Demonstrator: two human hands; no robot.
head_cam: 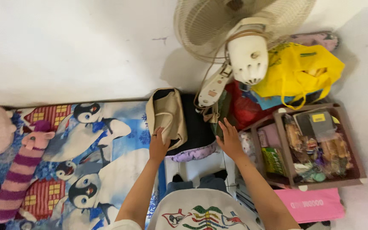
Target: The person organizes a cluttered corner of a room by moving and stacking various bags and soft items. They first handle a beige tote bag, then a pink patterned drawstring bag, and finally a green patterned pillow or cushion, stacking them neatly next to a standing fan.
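The left hand [158, 147] lies on a folded beige cloth [167, 117]. Its fingers are close together and press on the cloth's lower edge; I cannot tell if they pinch it. The beige cloth sits on top of a dark folded cloth [196, 123], at the head of the bed, near the white wall [64, 47]. A purple cloth [194, 153] peeks out under the dark one.

The right hand [230, 139] is flat with its fingers spread wide. It rests at the right edge of the dark cloth and holds nothing.

It looks like the clothes are being stacked and patted down, and the pile is about half tidy. The next move needs both hands to work together, so the soft pile does not slide or fall open.

A white fan [245, 47] stands just behind the pile. A yellow bag [301, 68] and a brown box [354, 170] of small things are on the right. A penguin blanket [94, 153] and a striped toy [20, 174] are on the left.
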